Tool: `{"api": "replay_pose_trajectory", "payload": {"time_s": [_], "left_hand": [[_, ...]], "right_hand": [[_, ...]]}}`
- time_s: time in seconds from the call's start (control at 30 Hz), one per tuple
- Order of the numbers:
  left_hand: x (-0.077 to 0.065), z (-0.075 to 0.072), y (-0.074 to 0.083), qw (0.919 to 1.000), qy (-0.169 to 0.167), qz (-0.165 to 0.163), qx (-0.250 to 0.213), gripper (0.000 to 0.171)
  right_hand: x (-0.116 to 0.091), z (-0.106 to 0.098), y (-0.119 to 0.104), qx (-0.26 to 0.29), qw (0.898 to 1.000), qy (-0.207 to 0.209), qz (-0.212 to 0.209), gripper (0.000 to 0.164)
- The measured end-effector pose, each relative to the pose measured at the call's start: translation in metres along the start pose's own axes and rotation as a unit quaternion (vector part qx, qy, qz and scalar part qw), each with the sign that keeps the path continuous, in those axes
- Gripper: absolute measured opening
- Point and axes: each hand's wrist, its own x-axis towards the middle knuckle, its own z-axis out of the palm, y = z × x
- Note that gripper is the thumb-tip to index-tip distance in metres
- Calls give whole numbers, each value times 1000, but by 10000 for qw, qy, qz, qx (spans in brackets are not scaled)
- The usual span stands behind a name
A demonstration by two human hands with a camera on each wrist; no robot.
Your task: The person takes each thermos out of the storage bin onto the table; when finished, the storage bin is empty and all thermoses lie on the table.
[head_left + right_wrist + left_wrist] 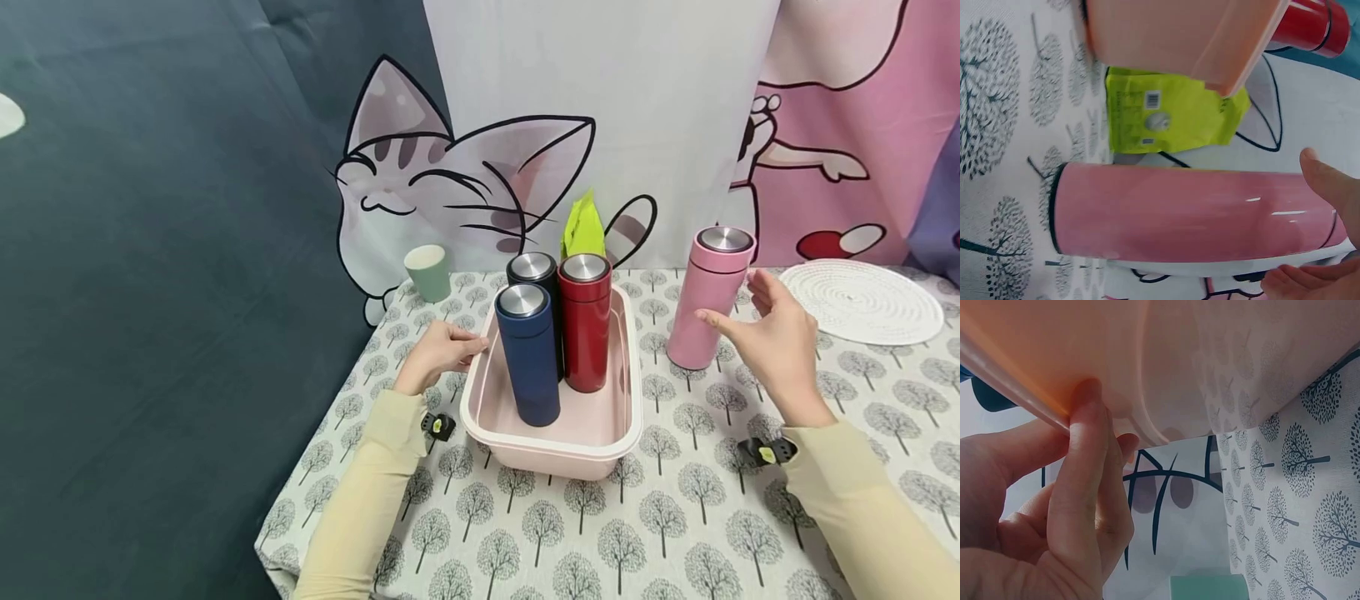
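My left hand (444, 353) pinches the left rim of a pale pink plastic basin (558, 446), fingers against its outer wall in the left wrist view. Three thermos bottles stand upright inside it: navy blue (534, 367), red (587, 333) and black (534, 266), the black one partly hidden behind the others. To the right of the basin, a pink thermos bottle (703, 308) stands on the table. My right hand (780, 346) is beside that bottle's upper part, thumb and fingers spread on either side. In the right wrist view the thumb (1329, 181) looks extended, not curled round it.
A green cup (428, 275) stands at the back left of the tree-patterned tablecloth (592, 542). Behind the basin is a lime-green packet (1172, 112). A round white woven mat (858, 302) lies at the far right. A cat-printed curtain hangs behind the table.
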Motion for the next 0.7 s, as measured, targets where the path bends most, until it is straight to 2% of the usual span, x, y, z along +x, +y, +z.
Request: {"api": "replay_pose_trajectory", "payload": {"time_s": [0.17,0.3,0.5,0.7], "left_hand": [[2,0,-1,10000,-4,24,8,26],[2,0,-2,10000,10,22,-2,26],[1,1,-1,10000,25,15,-3,26],[1,1,0,10000,45,-32,-24,26]], "right_hand": [[-9,-3,-11,282,9974,587,293,88],[-15,-1,-21,599,9947,792,280,85],[-20,4,-37,1133,9901,813,169,78],[-21,10,-46,1471,9874,540,222,76]]}}
